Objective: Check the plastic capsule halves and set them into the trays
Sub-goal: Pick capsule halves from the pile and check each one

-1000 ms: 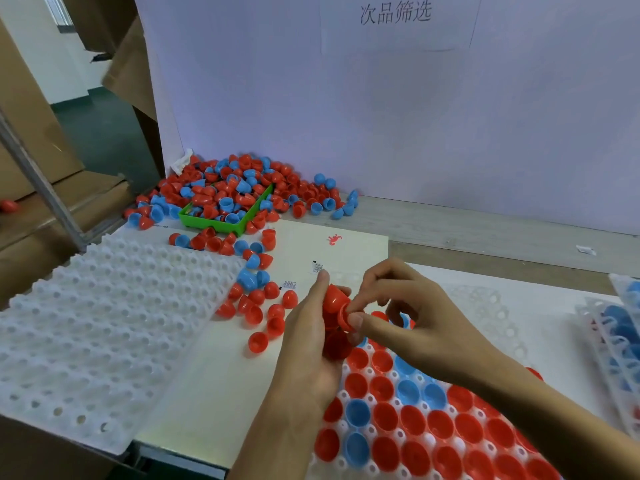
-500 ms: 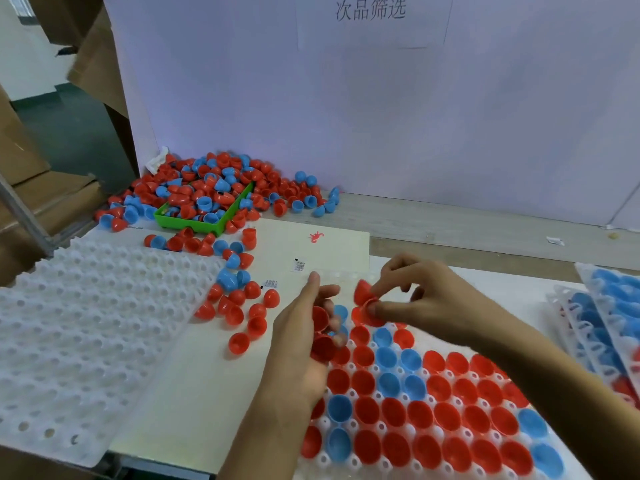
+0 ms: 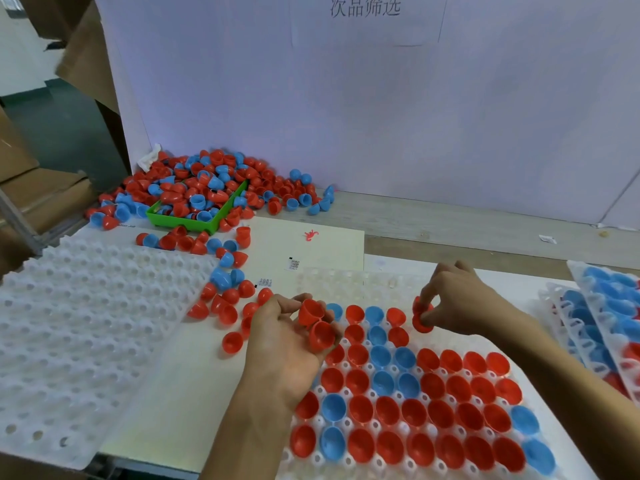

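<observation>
A white dimpled tray (image 3: 349, 282) lies in front of me, most of its pockets filled with red and blue capsule halves. My left hand (image 3: 284, 344) cups two red capsule halves (image 3: 317, 325) over the tray's left edge. My right hand (image 3: 457, 299) pinches a red capsule half (image 3: 423, 320) at the right end of the tray's partly filled back row, touching or just above a pocket. Loose red and blue halves (image 3: 225, 299) lie on the cream board left of my left hand.
An empty white tray (image 3: 86, 334) lies at the left. At the back left a big pile of halves (image 3: 207, 185) surrounds a green bin (image 3: 183, 221). Filled trays (image 3: 602, 306) are stacked at the right edge. A white backboard stands behind.
My right hand took a red half away from my left hand and carried it right and down to the tray's back row. My left hand stayed, still holding red halves.
</observation>
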